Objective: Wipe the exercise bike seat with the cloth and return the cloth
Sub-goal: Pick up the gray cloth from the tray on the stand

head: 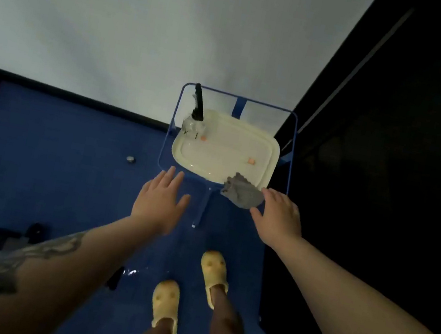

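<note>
Touching cloth [242, 193]: right hand [277, 220] spread; left hand [159, 202] spread, empty; tray [269, 157]; spray bottle [196, 113]

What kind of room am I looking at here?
Probably an indoor room, perhaps a gym or utility corner; no exercise bike shows. Clues: blue floor meeting a plain white wall with dark skirting, and a blue wire stand holding a cream tray with a spray bottle and grey cloth.

A grey cloth [242, 193] lies bunched on the near right corner of a cream tray [269, 157] on a blue-framed stand [292, 149]. The right hand [278, 217] touches the cloth with spread fingers; the left hand [159, 202] hovers open near the tray's left edge. A spray bottle [196, 116] stands at the tray's far left corner.
</note>
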